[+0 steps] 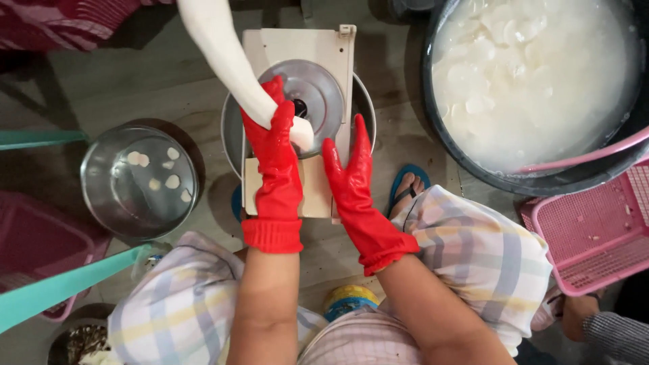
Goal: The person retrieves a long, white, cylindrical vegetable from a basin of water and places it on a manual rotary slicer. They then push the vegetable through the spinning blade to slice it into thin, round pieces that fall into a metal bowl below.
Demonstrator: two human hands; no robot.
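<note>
Seen from above, a seated person in pale checked clothes wore red rubber gloves. The left hand (pixel 274 145) was closed around the lower end of a long, peeled white root (pixel 226 57), pressing its tip against the round metal disc (pixel 314 91) of a cream-coloured slicing machine (pixel 297 47). The root rose at a slant toward the upper left. The right hand (pixel 351 176) lay open and flat, fingers straight, against the right side of the slicer's body, just beside the disc. Under the slicer sat a metal bowl (pixel 365 101), mostly hidden by the machine.

To the left on the floor stood a steel pot (pixel 101 196) with a few pale round slices (pixel 172 181) lying in its bottom. At the upper right, a large dark tub (pixel 460 159) held many white slices in cloudy water, with a pink handle resting across its rim. A pink perforated basket (pixel 595 230) sat below it at the right edge. A foot in a blue sandal (pixel 407 186) showed between the slicer and the person's right knee
</note>
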